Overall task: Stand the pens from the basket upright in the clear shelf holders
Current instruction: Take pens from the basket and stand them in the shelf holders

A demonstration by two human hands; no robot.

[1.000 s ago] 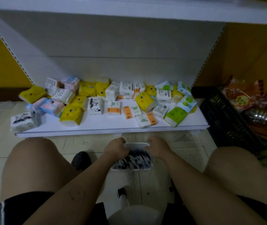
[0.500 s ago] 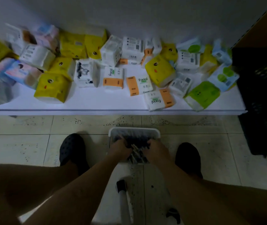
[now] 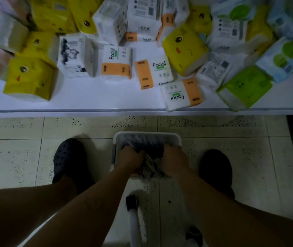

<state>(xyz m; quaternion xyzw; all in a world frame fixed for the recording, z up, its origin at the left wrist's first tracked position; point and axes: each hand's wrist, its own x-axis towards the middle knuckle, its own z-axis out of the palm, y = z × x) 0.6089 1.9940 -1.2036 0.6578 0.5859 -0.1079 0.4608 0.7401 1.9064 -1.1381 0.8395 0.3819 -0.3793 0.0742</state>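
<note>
Pens (image 3: 150, 164) lie heaped in a white basket (image 3: 147, 135) on the tiled floor (image 3: 17, 157), just in front of the front edge of the low white shelf (image 3: 88, 102). A bunch of them shows in the gap between the two hands, towards the basket's near edge. The left hand (image 3: 130, 157) and the right hand (image 3: 173, 157) are both sunk knuckles-up in the heap with fingers curled down. The fingertips are hidden, so I cannot tell whether either hand grips any pens. A black shoe (image 3: 69, 157) stands on either side of the basket. Tissue packs (image 3: 116, 63) crowd the shelf.
</note>
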